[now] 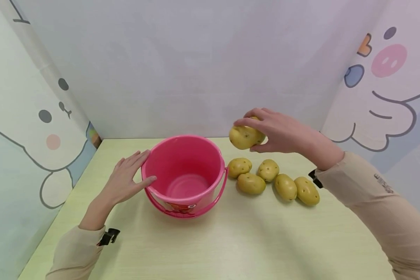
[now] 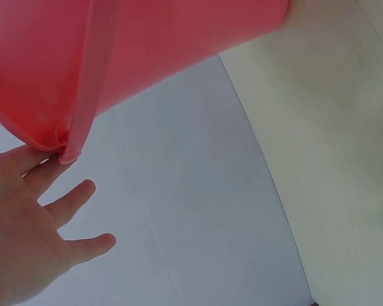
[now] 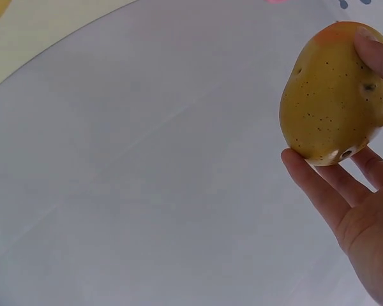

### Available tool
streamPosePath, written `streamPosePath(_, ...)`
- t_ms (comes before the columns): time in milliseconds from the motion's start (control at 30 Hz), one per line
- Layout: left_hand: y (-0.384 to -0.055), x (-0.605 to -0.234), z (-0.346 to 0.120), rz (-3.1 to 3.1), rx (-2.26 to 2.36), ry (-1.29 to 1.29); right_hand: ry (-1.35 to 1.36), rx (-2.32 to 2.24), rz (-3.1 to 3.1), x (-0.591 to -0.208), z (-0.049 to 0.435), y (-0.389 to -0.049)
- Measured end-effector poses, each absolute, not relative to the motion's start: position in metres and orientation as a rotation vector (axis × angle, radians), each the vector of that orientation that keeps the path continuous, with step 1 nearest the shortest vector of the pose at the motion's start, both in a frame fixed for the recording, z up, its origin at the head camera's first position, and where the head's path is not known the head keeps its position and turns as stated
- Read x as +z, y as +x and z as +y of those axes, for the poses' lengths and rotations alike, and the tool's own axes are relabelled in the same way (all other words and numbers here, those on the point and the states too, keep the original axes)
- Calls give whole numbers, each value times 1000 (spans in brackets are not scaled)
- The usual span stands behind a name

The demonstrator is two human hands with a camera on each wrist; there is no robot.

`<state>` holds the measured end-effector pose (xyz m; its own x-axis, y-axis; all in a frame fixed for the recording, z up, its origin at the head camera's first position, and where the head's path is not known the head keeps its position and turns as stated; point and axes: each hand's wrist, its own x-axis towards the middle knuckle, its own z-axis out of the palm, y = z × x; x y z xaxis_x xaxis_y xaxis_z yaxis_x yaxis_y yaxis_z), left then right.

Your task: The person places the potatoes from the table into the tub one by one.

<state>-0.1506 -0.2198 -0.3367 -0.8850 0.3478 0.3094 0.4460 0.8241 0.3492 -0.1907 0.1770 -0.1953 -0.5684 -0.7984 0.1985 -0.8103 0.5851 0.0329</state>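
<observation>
My right hand (image 1: 283, 132) holds a yellow-brown potato (image 1: 245, 136) up in the air, right of the pink bucket (image 1: 185, 210). The right wrist view shows the thumb on one side of this potato (image 3: 332, 95) and fingertips under the other. At the bucket's left rim is my left hand (image 1: 126, 177), its fingers fairly straight and spread, the thumb reaching over the rim. Up close in the left wrist view, two fingers of the left hand (image 2: 25, 217) touch the rim by the handle joint, while the other two stand free. Inside, the bucket shows a bare floor.
Several more potatoes (image 1: 251, 183) lie on the pale wooden table (image 1: 231, 249), right of the bucket. The bucket's handle (image 1: 215, 200) hangs down at its front. A white cloth wall (image 1: 203, 77) stands behind, with cartoon-printed sides left and right.
</observation>
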Motion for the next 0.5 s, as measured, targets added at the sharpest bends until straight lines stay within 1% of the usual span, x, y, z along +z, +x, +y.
streamPosePath(333,-151,-337,-220,-2766,-623,-612,1372,65,-2652,-177,143,-199)
streamPosePath(500,-151,-337,-220,-2761,-615,-619,1401,31,-2665,-175,126,-202)
